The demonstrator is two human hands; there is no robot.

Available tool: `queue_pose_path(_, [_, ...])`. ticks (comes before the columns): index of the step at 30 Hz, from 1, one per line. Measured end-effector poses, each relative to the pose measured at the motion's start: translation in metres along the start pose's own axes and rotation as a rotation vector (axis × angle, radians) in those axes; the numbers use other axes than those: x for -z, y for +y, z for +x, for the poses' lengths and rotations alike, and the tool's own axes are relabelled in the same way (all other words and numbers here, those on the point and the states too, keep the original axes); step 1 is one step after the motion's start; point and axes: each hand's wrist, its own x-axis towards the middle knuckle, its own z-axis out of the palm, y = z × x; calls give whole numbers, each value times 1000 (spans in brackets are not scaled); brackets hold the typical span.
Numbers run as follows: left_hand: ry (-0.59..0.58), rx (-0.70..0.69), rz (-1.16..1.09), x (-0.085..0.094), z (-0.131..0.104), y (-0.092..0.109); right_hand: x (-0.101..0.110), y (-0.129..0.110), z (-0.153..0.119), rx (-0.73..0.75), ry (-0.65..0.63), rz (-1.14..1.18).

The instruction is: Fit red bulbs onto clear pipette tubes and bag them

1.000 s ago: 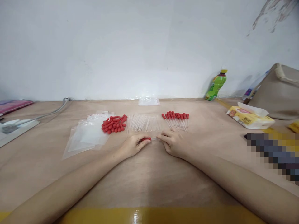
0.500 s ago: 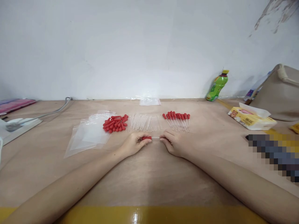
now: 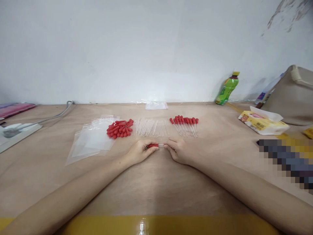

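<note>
Between thumb and fingers, my left hand point(image 3: 141, 151) pinches a red rubber bulb point(image 3: 153, 145), its open end facing right. My right hand point(image 3: 176, 150) is closed on a thin clear dropper tube point(image 3: 160, 145), whose left end meets the bulb; how deep it sits inside cannot be seen. Beyond my hands lie a heap of loose red bulbs point(image 3: 119, 129), a row of bare clear tubes point(image 3: 151, 128) and, to the right, a group of droppers with red bulbs on them point(image 3: 184, 121).
Clear plastic bags point(image 3: 93, 138) lie left of the bulb heap. A small bag point(image 3: 156, 105) rests by the wall. At right stand a green bottle point(image 3: 227, 89), a tissue pack point(image 3: 262, 124) and a beige bag point(image 3: 288, 98). A grey cable point(image 3: 62, 112) runs at left.
My right hand has shifted slightly left along the tube, toward the bulb, so less bare tube shows between my hands. My left hand keeps its pinch on the bulb.
</note>
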Motion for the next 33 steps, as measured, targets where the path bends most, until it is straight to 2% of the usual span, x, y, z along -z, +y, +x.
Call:
queue_pose_path(6, [19,-86,98,4,2,4,6,-3,3,-62,-122,-26])
queue_pose_path(11, [91,-78,141,5,4,5,22,-6,9,-129,-136,-114])
queue_pose_path(14, [119,-50,168,5,5,2,37,8,16,-332,-66,-83])
queue_pose_path(19, [67,-75,220,6,6,3,62,59,28,-805,-10,-106])
queue_pose_path(22, [47,-71,223,6,6,5,63,84,28,-936,-8,-157])
queue_pose_path(28, [32,-87,192,6,7,5,44,96,22,-982,-61,-165])
queue_pose_path(33, [22,-85,192,6,8,5,40,97,20,-955,-90,-200])
